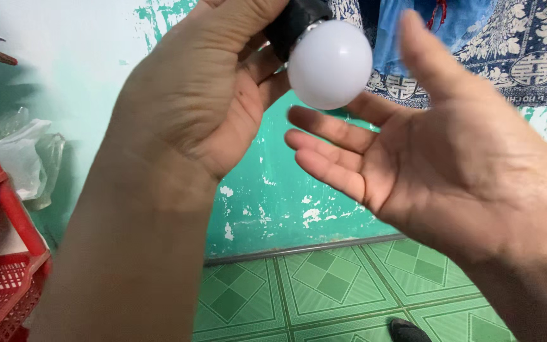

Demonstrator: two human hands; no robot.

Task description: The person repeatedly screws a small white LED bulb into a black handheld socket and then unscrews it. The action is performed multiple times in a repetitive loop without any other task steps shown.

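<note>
While left hand (191,107) grips black socket (292,22) | smooth round white bulb (329,63)

I see one white light bulb (329,63): round, matte, frosted globe, unlit, seated in a black socket (292,24). It is raised in mid-air, globe tilted down and right, socket gripped in my left hand (191,107).

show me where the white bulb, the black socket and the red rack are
white bulb (329,64), head view, middle of its round globe
black socket (294,22), head view, its dark side
red rack (1,209), head view, its slanted front frame
</note>
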